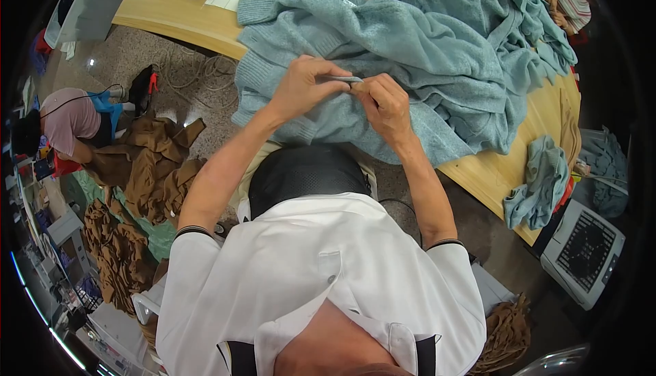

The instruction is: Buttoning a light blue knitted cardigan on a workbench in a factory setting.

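Above a heap of light blue-green knitted garments (437, 44), my two hands meet in front of my lap. My left hand (298, 89) is closed, pinching a thin, flat grey piece (345, 78) between thumb and fingers. Its kind is too small to make out. The fingers of my right hand (385, 102) are curled in a pinch at the other end of that piece. What lies inside the right fingertips is hidden. Ribbed cuffs and hems of the knitwear spread out beneath and around both hands, and some fabric hangs over the table's near edge.
The garments lie on a curved wooden table (198, 17). A smaller blue-green knit piece (540, 181) rests at its right end, near a grey panel device (586, 253). Brown garments (147, 164) pile up at the left, where another person (72, 119) bends over. Cord coils (195, 78) lie on the floor.
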Demonstrator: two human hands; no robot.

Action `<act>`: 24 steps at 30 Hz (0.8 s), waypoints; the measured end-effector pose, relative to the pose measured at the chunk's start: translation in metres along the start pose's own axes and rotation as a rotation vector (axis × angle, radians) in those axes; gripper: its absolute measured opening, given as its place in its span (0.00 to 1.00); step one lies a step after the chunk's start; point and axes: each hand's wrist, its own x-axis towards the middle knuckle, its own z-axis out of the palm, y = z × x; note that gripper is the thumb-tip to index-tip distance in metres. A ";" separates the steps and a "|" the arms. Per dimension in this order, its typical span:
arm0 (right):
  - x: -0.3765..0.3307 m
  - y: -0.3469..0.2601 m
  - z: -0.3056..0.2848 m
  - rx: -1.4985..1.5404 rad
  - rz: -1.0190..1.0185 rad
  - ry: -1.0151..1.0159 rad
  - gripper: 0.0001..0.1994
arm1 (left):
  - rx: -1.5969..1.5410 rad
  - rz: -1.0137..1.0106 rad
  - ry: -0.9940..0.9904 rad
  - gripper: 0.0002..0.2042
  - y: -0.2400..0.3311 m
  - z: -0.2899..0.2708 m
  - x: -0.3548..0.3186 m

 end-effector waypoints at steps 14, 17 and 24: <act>-0.001 0.003 0.003 -0.182 -0.078 0.014 0.10 | 0.362 0.280 0.312 0.06 0.003 0.022 -0.003; 0.003 0.019 -0.015 -0.263 0.014 0.053 0.11 | 0.687 0.465 0.181 0.08 -0.003 -0.012 -0.006; 0.010 -0.001 -0.016 -0.293 0.124 -0.025 0.10 | 0.445 0.231 0.250 0.10 -0.031 -0.043 -0.019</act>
